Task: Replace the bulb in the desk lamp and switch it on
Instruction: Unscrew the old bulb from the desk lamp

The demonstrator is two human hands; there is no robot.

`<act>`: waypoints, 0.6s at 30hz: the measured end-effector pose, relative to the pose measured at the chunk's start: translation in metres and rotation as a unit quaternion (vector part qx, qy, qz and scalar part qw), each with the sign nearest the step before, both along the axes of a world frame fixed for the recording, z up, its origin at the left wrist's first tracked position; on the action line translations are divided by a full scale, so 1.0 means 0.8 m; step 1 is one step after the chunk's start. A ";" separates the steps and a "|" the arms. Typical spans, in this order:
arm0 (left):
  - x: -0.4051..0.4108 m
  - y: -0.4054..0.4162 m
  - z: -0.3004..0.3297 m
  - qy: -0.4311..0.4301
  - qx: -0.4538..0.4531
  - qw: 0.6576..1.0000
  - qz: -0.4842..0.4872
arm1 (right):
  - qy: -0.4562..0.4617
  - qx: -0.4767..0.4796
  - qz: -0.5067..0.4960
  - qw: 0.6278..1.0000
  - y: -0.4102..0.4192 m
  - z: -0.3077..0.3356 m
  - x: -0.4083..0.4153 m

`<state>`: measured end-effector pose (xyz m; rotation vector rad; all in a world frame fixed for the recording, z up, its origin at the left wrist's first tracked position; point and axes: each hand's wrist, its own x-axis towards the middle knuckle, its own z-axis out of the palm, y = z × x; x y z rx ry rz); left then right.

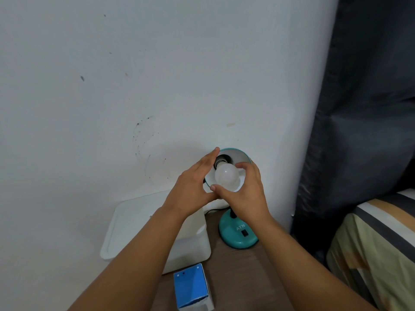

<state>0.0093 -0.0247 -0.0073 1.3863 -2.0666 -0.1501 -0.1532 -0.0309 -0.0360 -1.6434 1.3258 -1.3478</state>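
Observation:
A teal desk lamp stands on a brown table, its round base [238, 234] bearing a black switch [245, 233]. Its shade [243, 154] is tilted up toward me, white inside. A white frosted bulb [226, 175] sits in the black socket [221, 161] and is unlit. My right hand [243, 191] is shut on the bulb, thumb under it and fingers over its right side. My left hand [193, 189] cups the left rim of the shade, fingers straight along its edge.
A white lidded plastic box [134, 225] stands left of the lamp against the wall. A blue and white bulb carton [192, 286] stands near the table's front. At the right are a dark curtain [363, 108] and a striped bed [377, 243].

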 end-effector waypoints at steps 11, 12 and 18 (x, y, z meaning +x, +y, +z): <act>-0.001 0.001 0.002 -0.002 0.000 1.000 -0.003 | -0.002 0.000 0.030 1.000 0.005 0.003 0.000; 0.000 0.001 0.002 0.000 0.001 1.000 0.000 | 0.001 0.011 0.016 1.000 0.005 0.005 0.000; 0.001 -0.002 0.002 0.003 0.010 1.000 0.000 | -0.016 -0.020 0.044 0.999 0.006 0.000 -0.003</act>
